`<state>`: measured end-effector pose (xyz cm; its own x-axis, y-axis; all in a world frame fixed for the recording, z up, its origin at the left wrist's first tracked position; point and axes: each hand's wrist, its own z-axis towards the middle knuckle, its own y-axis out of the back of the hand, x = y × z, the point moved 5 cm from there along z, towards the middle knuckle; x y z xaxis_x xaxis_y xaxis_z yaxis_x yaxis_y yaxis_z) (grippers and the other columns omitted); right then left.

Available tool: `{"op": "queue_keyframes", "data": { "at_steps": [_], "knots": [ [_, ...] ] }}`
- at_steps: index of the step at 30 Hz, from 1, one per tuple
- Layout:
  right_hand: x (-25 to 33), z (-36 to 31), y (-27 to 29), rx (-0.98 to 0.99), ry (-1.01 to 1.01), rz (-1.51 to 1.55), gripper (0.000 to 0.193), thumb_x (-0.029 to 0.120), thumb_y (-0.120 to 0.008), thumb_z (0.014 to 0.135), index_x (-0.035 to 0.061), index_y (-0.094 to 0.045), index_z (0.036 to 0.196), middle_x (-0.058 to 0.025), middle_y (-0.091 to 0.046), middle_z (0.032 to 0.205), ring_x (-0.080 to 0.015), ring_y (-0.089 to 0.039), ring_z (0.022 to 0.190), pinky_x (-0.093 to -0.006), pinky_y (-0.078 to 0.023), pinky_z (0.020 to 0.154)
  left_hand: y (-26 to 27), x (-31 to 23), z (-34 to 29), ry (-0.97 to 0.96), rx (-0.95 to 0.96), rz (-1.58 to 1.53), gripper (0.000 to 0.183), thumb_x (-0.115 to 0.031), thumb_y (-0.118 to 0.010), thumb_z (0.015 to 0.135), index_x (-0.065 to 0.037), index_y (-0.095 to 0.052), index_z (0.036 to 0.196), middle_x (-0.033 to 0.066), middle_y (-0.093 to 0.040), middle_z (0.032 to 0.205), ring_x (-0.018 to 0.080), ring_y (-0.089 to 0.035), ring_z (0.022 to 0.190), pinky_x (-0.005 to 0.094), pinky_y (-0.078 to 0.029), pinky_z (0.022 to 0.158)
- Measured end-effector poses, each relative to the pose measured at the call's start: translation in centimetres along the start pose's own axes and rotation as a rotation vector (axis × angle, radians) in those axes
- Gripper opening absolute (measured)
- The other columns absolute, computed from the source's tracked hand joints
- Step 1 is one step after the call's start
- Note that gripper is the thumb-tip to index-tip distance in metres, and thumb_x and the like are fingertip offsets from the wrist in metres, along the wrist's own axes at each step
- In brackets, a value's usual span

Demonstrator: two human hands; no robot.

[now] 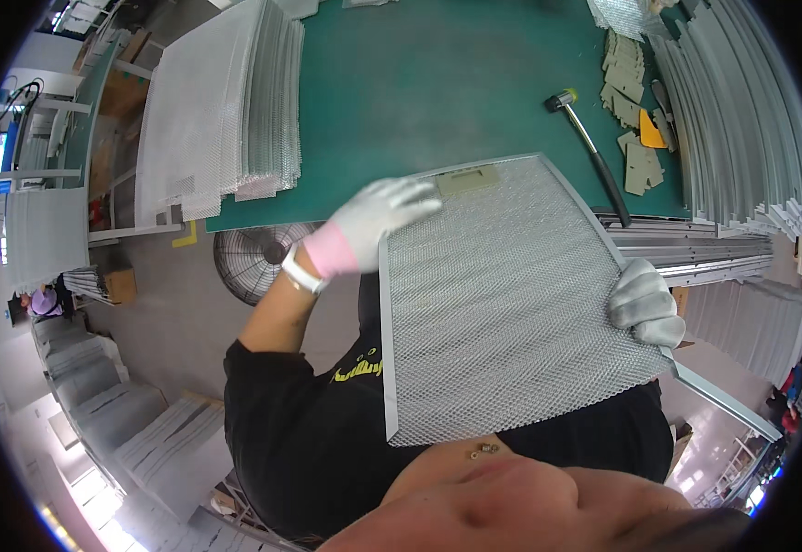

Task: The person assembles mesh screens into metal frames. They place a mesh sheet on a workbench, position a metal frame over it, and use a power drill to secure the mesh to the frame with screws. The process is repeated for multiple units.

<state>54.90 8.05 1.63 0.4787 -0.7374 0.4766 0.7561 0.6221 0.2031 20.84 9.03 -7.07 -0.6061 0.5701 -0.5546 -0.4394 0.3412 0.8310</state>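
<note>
A rectangular metal mesh filter panel [511, 304] is tilted in front of me, its far edge on the green table. Thin metal framing runs along its visible left, far and right edges. A beige latch plate [467, 180] sits at the far edge. My left hand [384, 213], in a white glove with a pink cuff, lies with fingers stretched out at the far left corner, beside the plate. With fingers wrapped round the right edge, my right hand [646, 305], also gloved, grips the panel. A metal frame strip [727, 400] juts past the near right corner below it.
On the green table [447, 83] lies a black-handled hammer [594, 152]. Beige plates [623, 78] and an orange piece [651, 131] lie right of it. Mesh sheets [221, 106] are stacked left, framed panels [737, 120] right. A floor fan [258, 260] stands below the table's left edge.
</note>
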Motion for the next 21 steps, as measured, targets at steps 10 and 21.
{"op": "queue_keyframes", "data": {
  "at_steps": [10,21],
  "knots": [
    [-0.2,0.4,0.1,-0.041,-0.014,-0.089,0.014,0.019,-0.059,0.092,0.009,-0.05,0.095,-0.0141,-0.065,0.087,-0.0269,-0.063,0.075,-0.0398,-0.052,0.063,0.6,3.5,-0.4,0.309,0.02,0.242,0.039,-0.004,-0.055,0.083,-0.005,-0.064,0.121,0.0156,-0.062,0.122,0.0349,-0.056,0.119,0.0481,-0.041,0.109],
    [0.3,-0.9,-1.6,-0.389,-0.125,-0.229,0.016,0.015,-0.064,0.086,0.0134,-0.048,0.083,-0.0061,-0.066,0.08,-0.0216,-0.065,0.07,-0.0346,-0.052,0.061,-4.4,2.5,11.4,-0.103,0.321,-0.146,0.071,-0.056,-0.033,0.106,-0.003,-0.037,0.153,0.0193,-0.03,0.162,0.0371,-0.034,0.147,0.0427,-0.029,0.121]
  ]
}}
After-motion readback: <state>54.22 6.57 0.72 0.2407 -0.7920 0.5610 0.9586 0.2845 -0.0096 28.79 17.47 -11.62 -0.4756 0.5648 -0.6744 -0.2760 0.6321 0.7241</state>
